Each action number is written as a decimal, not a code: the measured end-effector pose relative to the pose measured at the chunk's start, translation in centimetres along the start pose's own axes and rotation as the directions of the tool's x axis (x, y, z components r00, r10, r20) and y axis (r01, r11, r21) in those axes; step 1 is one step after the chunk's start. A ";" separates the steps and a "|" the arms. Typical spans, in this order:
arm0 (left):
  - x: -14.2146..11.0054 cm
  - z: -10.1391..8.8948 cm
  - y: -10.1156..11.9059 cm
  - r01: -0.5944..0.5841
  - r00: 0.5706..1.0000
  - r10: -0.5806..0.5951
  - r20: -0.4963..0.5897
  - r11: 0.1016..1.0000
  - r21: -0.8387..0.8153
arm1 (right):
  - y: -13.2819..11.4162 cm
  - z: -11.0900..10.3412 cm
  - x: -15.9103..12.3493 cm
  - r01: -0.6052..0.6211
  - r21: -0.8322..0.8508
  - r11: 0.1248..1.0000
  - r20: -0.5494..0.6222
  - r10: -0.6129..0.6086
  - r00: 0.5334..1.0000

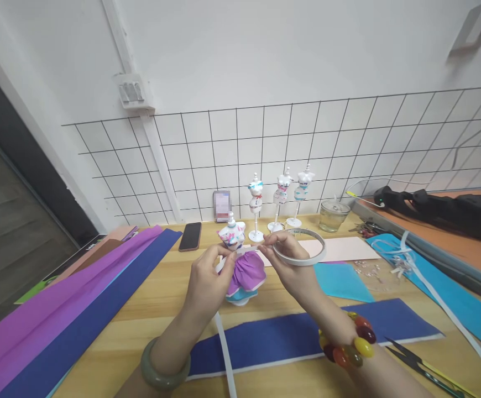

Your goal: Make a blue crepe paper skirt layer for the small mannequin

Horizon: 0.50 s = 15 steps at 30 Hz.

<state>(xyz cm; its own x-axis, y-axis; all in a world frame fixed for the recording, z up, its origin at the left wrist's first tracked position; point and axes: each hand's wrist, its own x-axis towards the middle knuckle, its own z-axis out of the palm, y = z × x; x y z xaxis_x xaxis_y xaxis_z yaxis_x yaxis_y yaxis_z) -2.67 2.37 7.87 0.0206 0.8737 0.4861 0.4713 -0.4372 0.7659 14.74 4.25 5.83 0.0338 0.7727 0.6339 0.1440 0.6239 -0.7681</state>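
Observation:
A small dress-form mannequin with a printed top stands in front of me, wearing a gathered purple paper skirt over a light-blue layer. My left hand pinches a narrow white tape at the mannequin's waist. A loose white strip hangs below that hand. My right hand is closed on the tape just right of the waist. Around its fingers sits the white tape roll. The mannequin's base is partly hidden by the skirt.
Three more mannequins stand behind, near a phone against the wall. A dark phone lies left. Blue paper crosses the front; scissors lie at right. A glass stands behind small clear beads.

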 end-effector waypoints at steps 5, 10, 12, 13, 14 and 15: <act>0.1 0.0 -0.2 -0.016 1.000 0.016 -0.008 1.000 0.019 | 0.3 0.1 -0.1 0.024 0.007 1.000 -0.006 -0.024 1.000; 0.1 0.1 -0.6 -0.035 0.999 0.035 -0.017 0.999 0.012 | 0.4 0.0 -0.2 0.035 0.019 0.999 0.006 -0.036 0.999; 0.2 0.1 -0.7 -0.027 0.999 0.027 -0.019 1.000 -0.002 | 0.3 0.0 -0.2 0.033 0.033 0.999 0.005 -0.033 0.999; 0.2 0.0 -0.8 -0.023 1.000 0.023 -0.018 1.000 -0.017 | 0.2 -0.1 -0.1 0.037 0.044 0.998 0.003 -0.037 0.999; 0.2 0.0 -0.7 -0.019 1.000 0.019 -0.015 0.999 -0.033 | 0.0 -0.1 -0.1 0.042 0.061 0.997 0.001 -0.042 0.999; 0.2 -0.1 -0.7 -0.015 1.000 0.014 -0.013 0.999 -0.049 | -0.1 -0.1 -0.1 0.046 0.082 0.996 0.001 -0.047 0.999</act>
<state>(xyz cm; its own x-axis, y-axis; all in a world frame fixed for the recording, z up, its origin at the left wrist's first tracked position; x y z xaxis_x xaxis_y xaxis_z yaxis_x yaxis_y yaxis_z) -3.13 2.82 7.50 0.0159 0.8645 0.5024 0.4276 -0.4601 0.7781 14.79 4.09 5.87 0.0262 0.7428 0.6690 0.0641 0.6666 -0.7427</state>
